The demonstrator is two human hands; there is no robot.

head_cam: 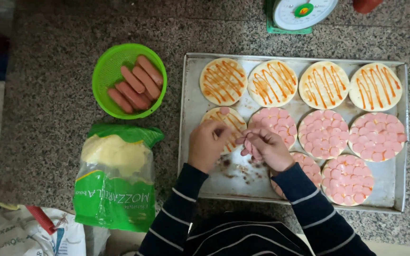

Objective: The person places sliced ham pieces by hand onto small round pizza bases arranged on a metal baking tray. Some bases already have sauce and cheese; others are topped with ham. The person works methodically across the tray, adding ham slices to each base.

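The right hand (267, 148) is pinching a small stack of sausage slices (247, 142) over the baking tray (190, 142), near its left edge. The left hand (207, 143) is curling its fingers over a sauced pizza base (225, 119), hiding much of it; whether it is gripping a slice is hard to tell.

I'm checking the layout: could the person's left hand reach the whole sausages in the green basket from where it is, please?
Probably yes. The left hand is over the tray's left edge, and only bare counter lies between it and the green basket of sausages; nothing blocks the way.
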